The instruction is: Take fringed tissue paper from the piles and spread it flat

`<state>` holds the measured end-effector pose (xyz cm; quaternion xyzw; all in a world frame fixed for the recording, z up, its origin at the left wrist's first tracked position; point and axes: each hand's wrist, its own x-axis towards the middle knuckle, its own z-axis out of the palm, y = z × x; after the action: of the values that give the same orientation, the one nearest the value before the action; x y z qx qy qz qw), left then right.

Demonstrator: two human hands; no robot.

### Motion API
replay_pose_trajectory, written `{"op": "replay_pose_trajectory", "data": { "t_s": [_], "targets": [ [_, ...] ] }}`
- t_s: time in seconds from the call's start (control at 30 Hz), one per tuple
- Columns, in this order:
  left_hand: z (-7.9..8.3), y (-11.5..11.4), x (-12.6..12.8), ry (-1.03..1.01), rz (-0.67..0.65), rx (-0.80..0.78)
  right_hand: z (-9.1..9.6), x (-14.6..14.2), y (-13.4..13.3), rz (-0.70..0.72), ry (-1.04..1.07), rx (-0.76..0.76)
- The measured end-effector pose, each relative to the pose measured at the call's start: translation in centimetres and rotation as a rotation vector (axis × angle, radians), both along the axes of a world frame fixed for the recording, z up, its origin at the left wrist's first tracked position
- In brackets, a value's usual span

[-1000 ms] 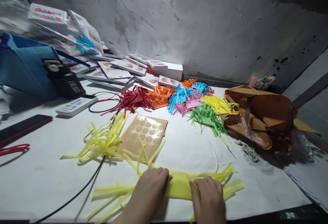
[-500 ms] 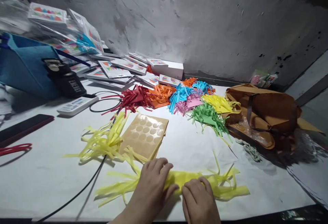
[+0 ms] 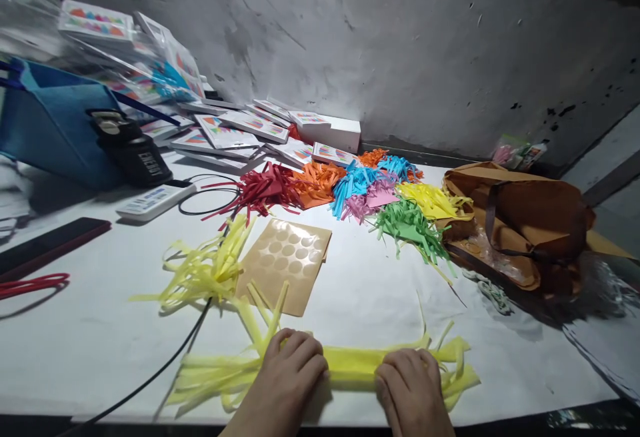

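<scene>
A yellow fringed paper roll [image 3: 350,365] lies across the near edge of the white table [image 3: 100,350], its cut strips fanning out at both ends. My left hand [image 3: 290,374] presses on its left part, fingers curled over it. My right hand [image 3: 413,387] presses on its right part, fingers bent down onto the roll. Just beyond lie a tan sheet of round sticker dots [image 3: 287,260] and a second yellow fringed piece [image 3: 207,267].
Heaps of red [image 3: 263,190], orange, blue, pink, yellow and green [image 3: 410,224] fringed paper lie mid-table. A brown bag [image 3: 525,220] sits right, a blue bag [image 3: 50,124] and boxes left. A black cable [image 3: 165,364], a phone [image 3: 50,240] and a remote [image 3: 153,200] lie at left.
My hands have spread apart along the yellow paper, and it has rolled into a tighter, straighter tube. The view has shifted slightly.
</scene>
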<state>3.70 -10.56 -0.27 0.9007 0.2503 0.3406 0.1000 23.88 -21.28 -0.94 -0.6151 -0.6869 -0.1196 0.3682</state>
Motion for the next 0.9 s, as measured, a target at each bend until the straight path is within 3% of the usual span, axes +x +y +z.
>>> {"op": "replay_pose_trajectory", "data": {
  "t_s": [0.2, 0.3, 0.4, 0.5, 0.73, 0.9],
  "targets": [
    [1.7, 0.4, 0.8, 0.281, 0.240, -0.042, 0.9, 0.1, 1.1, -0.236, -0.094, -0.164],
    [2.2, 0.6, 1.2, 0.354, 0.270, -0.062, 1.3, -0.4, 1.6, -0.300, -0.092, -0.106],
    [2.2, 0.7, 1.2, 0.369, 0.262, -0.059, 1.1, -1.3, 1.8, -0.142, -0.030, 0.056],
    [2.2, 0.7, 0.9, 0.332, 0.254, -0.084, 0.6, -2.1, 2.1, 0.035, -0.036, 0.076],
    [0.7, 0.1, 0.7, -0.030, -0.030, 0.002, 0.7, -2.7, 2.1, 0.106, 0.029, -0.011],
    [-0.3, 0.3, 0.7, -0.068, -0.080, -0.049, 0.4, -3.3, 1.9, 0.105, -0.068, -0.075]
  ]
}}
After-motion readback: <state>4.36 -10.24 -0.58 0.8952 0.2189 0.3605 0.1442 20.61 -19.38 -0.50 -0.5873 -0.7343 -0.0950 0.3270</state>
